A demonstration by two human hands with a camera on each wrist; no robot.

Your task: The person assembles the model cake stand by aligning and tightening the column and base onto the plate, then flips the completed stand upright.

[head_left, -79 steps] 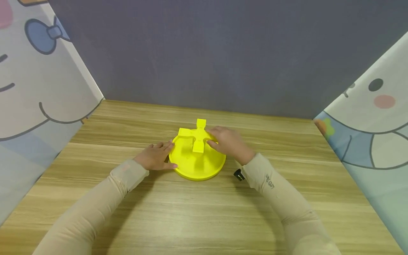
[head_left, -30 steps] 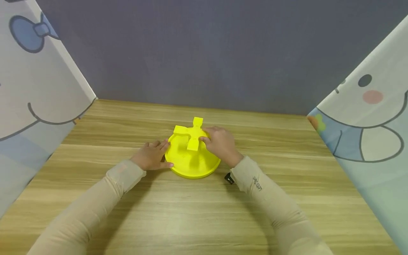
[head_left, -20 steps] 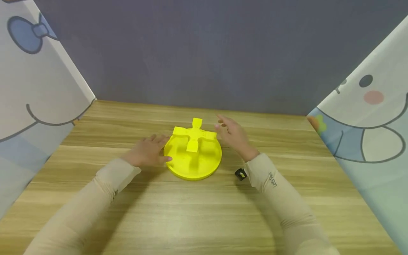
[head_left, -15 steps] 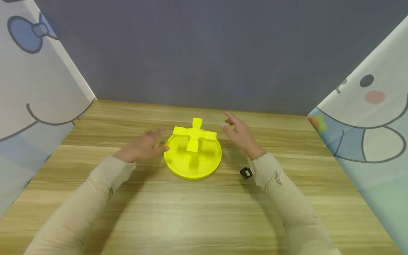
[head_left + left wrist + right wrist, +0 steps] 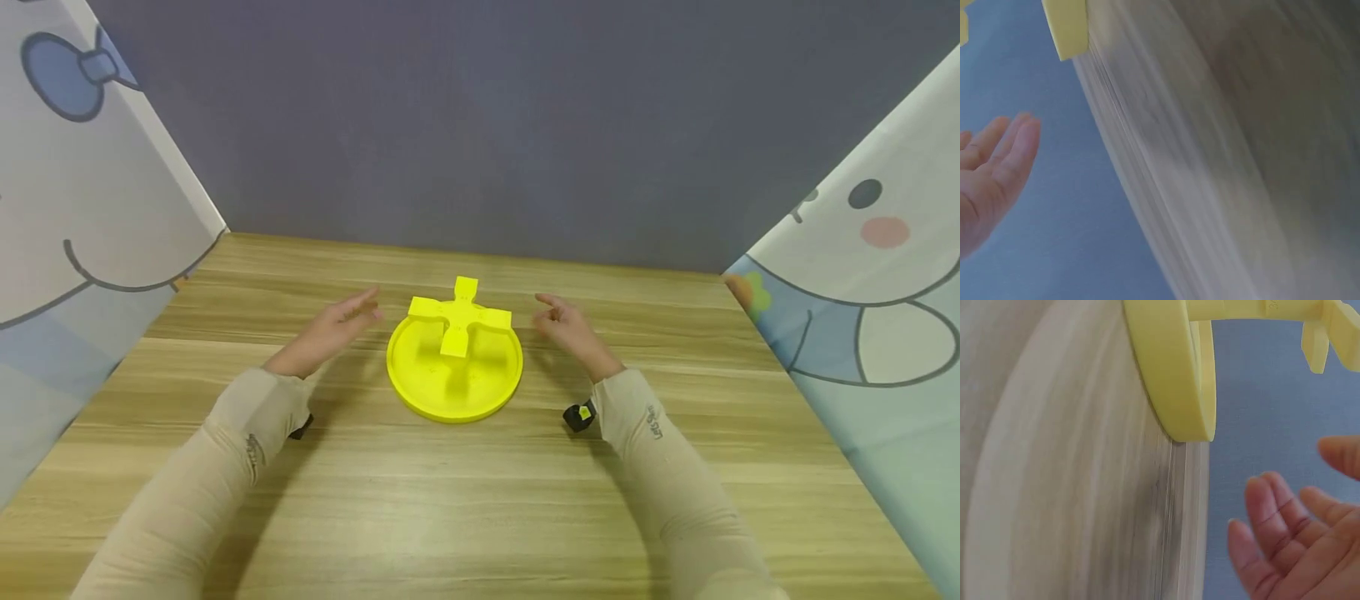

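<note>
A yellow stand sits on the table, with a round rimmed base (image 5: 450,392) and a cross-shaped top (image 5: 460,317) raised over it. In the right wrist view a post (image 5: 1229,309) joins the base to the top. My left hand (image 5: 327,333) hovers left of the stand, apart from it, fingers loosely extended. To the right of the stand, my right hand (image 5: 573,333) is also in the air with nothing in it; the right wrist view shows its palm and relaxed fingers (image 5: 1269,509). Part of the yellow stand (image 5: 1067,28) shows at the top of the left wrist view.
The wood-grain table (image 5: 442,500) ends at a dark grey back wall (image 5: 480,125). Cartoon-print panels (image 5: 112,192) rise at the left and right. A black device (image 5: 579,416) hangs at the right sleeve, another (image 5: 302,427) at the left.
My right hand has let go of the cross-shaped top and drawn back to the right. My left hand has left the base's rim and moved left and up. The stand stays in place.
</note>
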